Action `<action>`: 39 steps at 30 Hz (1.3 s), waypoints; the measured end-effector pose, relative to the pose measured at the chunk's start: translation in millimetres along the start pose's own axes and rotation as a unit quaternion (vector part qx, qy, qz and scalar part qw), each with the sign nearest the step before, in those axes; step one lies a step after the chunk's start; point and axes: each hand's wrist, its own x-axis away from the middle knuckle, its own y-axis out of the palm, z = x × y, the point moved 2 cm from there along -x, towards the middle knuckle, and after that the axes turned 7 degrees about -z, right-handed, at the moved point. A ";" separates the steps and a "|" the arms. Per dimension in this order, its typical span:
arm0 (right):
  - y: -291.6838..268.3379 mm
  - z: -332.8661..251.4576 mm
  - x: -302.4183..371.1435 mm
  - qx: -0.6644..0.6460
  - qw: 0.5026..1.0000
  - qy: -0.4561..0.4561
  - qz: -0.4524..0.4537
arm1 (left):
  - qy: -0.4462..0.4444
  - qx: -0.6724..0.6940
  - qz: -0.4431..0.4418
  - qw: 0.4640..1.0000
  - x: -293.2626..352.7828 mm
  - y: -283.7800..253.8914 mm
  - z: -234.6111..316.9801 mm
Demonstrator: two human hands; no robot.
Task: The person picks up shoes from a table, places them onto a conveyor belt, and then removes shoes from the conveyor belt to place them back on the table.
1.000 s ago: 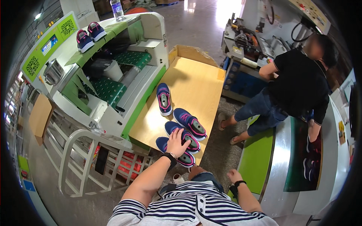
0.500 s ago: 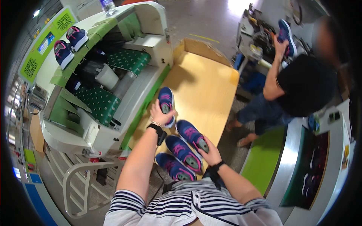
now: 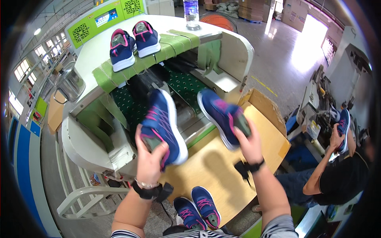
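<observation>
My left hand [image 3: 150, 156] grips a navy sneaker [image 3: 162, 123] with pink laces and a white sole by its heel, toe pointing up and away. In my right hand [image 3: 249, 141] is a second navy sneaker [image 3: 217, 113], held by the heel with its toe tilted up to the left. Grey-green inserts fill both shoe openings. The two shoes hang in the air before the opening of a white machine [image 3: 89, 146], above a wooden table [image 3: 190, 170]. Two more sneakers, a left one [image 3: 188, 213] and a right one [image 3: 205, 204], stand on the table close to my body.
Two sneakers [image 3: 122, 49] sit atop the machine, near a water bottle [image 3: 191, 14]. A green dotted conveyor belt [image 3: 184, 85] runs inside. A metal pot [image 3: 69, 85] is at the left. On the right, a co-worker [image 3: 337, 178] holds another sneaker [image 3: 343, 129].
Both hands have lifted a sneaker each off the table and carried them forward toward the machine opening. My view has turned up and left. Two sneakers stay on the table.
</observation>
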 end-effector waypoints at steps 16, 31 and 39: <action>51.6 75.6 -7.3 0.206 0.965 -0.107 -0.121 | 0.048 -0.397 -0.094 0.912 7.0 -25.0 -55.0; -9.4 125.8 674.8 0.348 0.860 0.344 -0.143 | -0.065 -0.490 -0.467 0.733 245.4 -60.6 -191.2; 130.4 81.9 854.5 0.224 0.729 0.646 -0.025 | 0.149 -0.379 -0.524 0.748 268.4 44.4 -125.2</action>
